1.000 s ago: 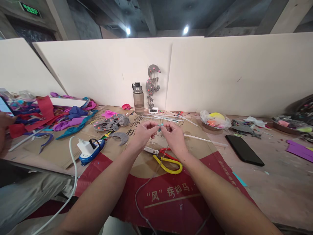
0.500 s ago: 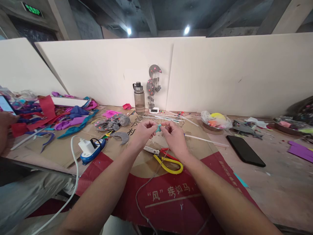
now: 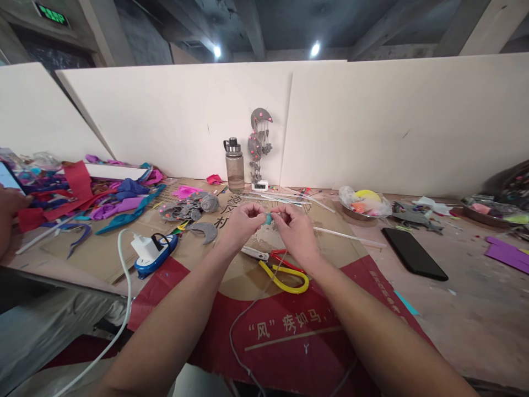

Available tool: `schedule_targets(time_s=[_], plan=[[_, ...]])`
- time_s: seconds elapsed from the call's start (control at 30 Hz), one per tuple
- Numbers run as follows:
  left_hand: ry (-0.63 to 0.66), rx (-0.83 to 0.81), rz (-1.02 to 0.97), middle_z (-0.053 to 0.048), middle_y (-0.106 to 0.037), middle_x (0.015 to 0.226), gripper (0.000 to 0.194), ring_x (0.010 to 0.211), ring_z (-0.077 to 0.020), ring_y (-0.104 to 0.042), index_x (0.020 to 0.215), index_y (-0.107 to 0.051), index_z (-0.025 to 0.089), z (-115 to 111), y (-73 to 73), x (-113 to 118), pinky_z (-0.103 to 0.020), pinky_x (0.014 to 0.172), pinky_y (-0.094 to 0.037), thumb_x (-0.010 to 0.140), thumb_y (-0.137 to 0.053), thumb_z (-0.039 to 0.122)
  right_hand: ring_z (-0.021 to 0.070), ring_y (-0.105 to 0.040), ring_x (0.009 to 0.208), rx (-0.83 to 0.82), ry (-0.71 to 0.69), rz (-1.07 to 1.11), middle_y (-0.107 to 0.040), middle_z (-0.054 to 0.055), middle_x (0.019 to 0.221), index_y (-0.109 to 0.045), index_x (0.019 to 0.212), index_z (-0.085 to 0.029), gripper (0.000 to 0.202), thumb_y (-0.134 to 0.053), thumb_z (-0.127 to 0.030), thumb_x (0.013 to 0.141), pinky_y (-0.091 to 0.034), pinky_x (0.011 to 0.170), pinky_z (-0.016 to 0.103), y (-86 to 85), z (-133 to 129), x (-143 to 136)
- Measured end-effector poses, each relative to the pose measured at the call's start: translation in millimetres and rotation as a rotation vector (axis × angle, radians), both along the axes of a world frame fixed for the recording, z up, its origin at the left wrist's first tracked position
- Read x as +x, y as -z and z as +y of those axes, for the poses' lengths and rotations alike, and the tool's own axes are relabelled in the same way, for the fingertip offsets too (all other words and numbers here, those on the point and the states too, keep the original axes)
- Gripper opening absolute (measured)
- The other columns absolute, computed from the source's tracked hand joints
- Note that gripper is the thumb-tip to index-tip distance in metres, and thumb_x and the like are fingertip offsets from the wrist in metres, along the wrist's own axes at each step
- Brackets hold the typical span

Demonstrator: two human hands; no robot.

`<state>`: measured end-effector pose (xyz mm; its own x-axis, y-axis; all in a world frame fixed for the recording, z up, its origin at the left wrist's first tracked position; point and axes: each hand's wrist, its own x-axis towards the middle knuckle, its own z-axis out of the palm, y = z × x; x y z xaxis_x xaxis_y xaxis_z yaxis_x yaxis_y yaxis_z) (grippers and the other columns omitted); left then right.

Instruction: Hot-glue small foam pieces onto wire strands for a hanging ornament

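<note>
Between my two hands is a small teal piece (image 3: 268,219), pinched at its upper edge from both sides. My left hand (image 3: 244,225) has thumb and fingertips pressed together at its left. My right hand (image 3: 294,227) pinches it from the right. A grey yarn (image 3: 243,314) runs down from near my right hand over the red part of the cardboard (image 3: 223,331). Scissors with yellow and red handles (image 3: 289,288) lie just below my hands. Grey crescent felt (image 3: 205,232) lies to the left.
A bottle (image 3: 235,168), a small clock (image 3: 259,186) and a hanging grey ornament (image 3: 260,117) are at the back. A power strip (image 3: 155,259) and fabric scraps (image 3: 78,184) lie left, near another person's hand (image 3: 10,207). A phone (image 3: 413,253) and a bowl (image 3: 363,214) are right.
The teal piece shows more fully between my fingertips and hangs slightly lower. My hands have hardly moved.
</note>
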<state>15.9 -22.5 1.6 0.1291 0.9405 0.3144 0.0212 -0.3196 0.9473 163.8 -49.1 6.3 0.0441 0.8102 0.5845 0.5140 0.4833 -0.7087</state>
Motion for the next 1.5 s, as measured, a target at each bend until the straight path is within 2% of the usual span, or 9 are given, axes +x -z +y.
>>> schedule_targets(time_s=[0.2,0.37,0.53,0.8,1.1,1.17,1.33,1.5], plan=[[0.014,0.051,0.075,0.005,-0.05,0.058,0.007,0.049,-0.0052,-0.038,0.069,-0.057,0.016,0.5,-3.1,-1.6,-0.02,0.049,-0.03,0.067,-0.06,0.021,0.0117,-0.044,0.06,-0.053,-0.035,-0.007,-0.054,-0.002,0.067,-0.067,0.084,-0.017,0.015,-0.055,-0.026,0.08,-0.034,0.059,0.025,-3.0,0.9,2.1],[0.035,0.134,0.173,0.002,-0.056,0.066,0.007,0.06,-0.0077,-0.047,0.069,-0.058,0.014,3.0,-5.8,-4.4,-0.021,0.058,-0.037,0.066,-0.061,0.019,0.0106,-0.04,0.056,-0.095,-0.057,-0.061,-0.049,-0.004,0.06,-0.063,0.076,-0.018,0.011,-0.055,-0.025,0.078,-0.031,0.057,0.025,-4.4,4.7,5.0],[0.052,0.151,0.237,0.002,-0.056,0.065,0.007,0.058,-0.0073,-0.047,0.07,-0.059,0.014,2.9,-7.3,-6.8,-0.02,0.056,-0.037,0.065,-0.061,0.019,0.0101,-0.04,0.054,-0.151,-0.09,-0.108,-0.049,-0.004,0.059,-0.059,0.072,-0.018,0.007,-0.053,-0.022,0.074,-0.029,0.054,0.024,-6.3,4.8,5.5],[0.116,0.02,0.233,0.006,-0.052,0.053,0.014,0.042,-0.0048,-0.043,0.078,-0.058,0.015,-2.3,-11.0,-5.3,-0.017,0.042,-0.033,0.067,-0.062,0.021,0.0096,-0.035,0.052,-0.225,-0.112,-0.17,-0.046,-0.006,0.054,-0.054,0.068,-0.019,0.007,-0.054,-0.024,0.073,-0.028,0.055,0.024,-5.1,6.8,7.4],[0.3,-0.069,0.119,0.0,-0.06,0.065,0.03,0.052,-0.0084,-0.053,0.096,-0.061,0.014,-2.4,-14.5,-12.1,-0.019,0.045,-0.039,0.067,-0.058,0.018,0.0088,-0.035,0.052,-0.271,-0.136,-0.109,-0.045,-0.006,0.055,-0.053,0.064,-0.019,0.009,-0.052,-0.027,0.069,-0.028,0.051,0.023,-4.0,11.3,8.5],[0.283,-0.088,0.12,0.001,-0.059,0.063,0.029,0.05,-0.0079,-0.051,0.097,-0.062,0.014,-2.0,-13.7,-11.6,-0.018,0.042,-0.035,0.069,-0.06,0.022,0.0082,-0.034,0.05,-0.313,-0.147,-0.021,-0.044,-0.006,0.054,-0.052,0.064,-0.019,0.01,-0.053,-0.028,0.068,-0.028,0.049,0.022,-4.4,12.5,8.3],[0.18,-0.1,0.142,0.003,-0.054,0.051,0.022,0.042,-0.0064,-0.044,0.078,-0.061,0.014,0.4,-5.9,-4.4,-0.018,0.04,-0.032,0.072,-0.067,0.035,0.0075,-0.031,0.044,-0.385,-0.153,0.21,-0.041,-0.007,0.052,-0.053,0.067,-0.019,0.017,-0.055,-0.036,0.07,-0.026,0.044,0.022,2.2,16.3,4.6],[0.118,-0.077,0.083,0.003,-0.054,0.051,0.025,0.041,-0.0058,-0.043,0.072,-0.058,0.015,4.5,1.4,-0.6,-0.018,0.04,-0.032,0.073,-0.068,0.038,0.0087,-0.032,0.046,-0.32,-0.118,0.214,-0.041,-0.007,0.052,-0.057,0.07,-0.019,0.019,-0.054,-0.037,0.074,-0.028,0.046,0.023,8.2,13.0,0.8]])
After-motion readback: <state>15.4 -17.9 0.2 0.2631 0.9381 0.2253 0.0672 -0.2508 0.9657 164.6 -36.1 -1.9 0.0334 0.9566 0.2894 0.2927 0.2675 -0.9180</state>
